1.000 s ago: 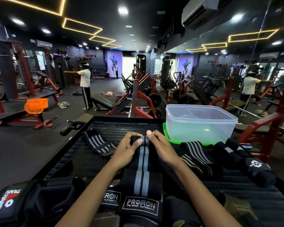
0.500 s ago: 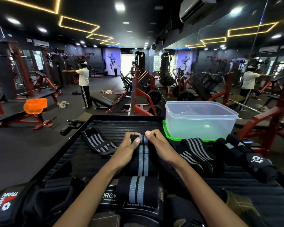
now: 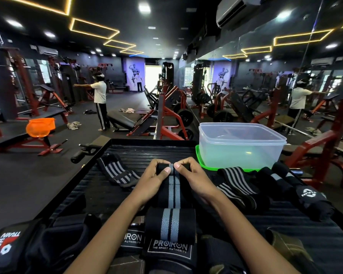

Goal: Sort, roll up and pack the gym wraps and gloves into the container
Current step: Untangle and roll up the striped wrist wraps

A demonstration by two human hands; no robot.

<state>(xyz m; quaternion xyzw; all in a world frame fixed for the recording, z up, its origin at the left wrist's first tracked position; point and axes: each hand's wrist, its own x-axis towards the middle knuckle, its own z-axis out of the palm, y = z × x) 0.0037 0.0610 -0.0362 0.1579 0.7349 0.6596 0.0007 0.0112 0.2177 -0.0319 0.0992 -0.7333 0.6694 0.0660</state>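
Observation:
A long black wrap with grey stripes (image 3: pixel 173 191) lies stretched toward me on the black ribbed platform (image 3: pixel 147 153). My left hand (image 3: pixel 155 178) and my right hand (image 3: pixel 194 177) both pinch its far end, which is curled into a small roll between thumbs and fingers. The near end with the PROIRON label (image 3: pixel 169 247) lies in front of me. A clear plastic container (image 3: pixel 241 148) stands open at the far right on a green lid (image 3: pixel 201 163). Other striped wraps lie left (image 3: pixel 117 172) and right (image 3: pixel 236 185). A black glove (image 3: pixel 309 196) lies at the right.
More black gloves (image 3: pixel 18 252) are heaped at the near left edge. Red gym machines and benches fill the room beyond. A person in a white shirt (image 3: pixel 100 99) stands far left. An orange basket (image 3: pixel 40 127) sits on a bench.
Both hands have turned the wrap's far end over onto itself, so the roll is a little thicker and nearer to me. The view has shifted slightly.

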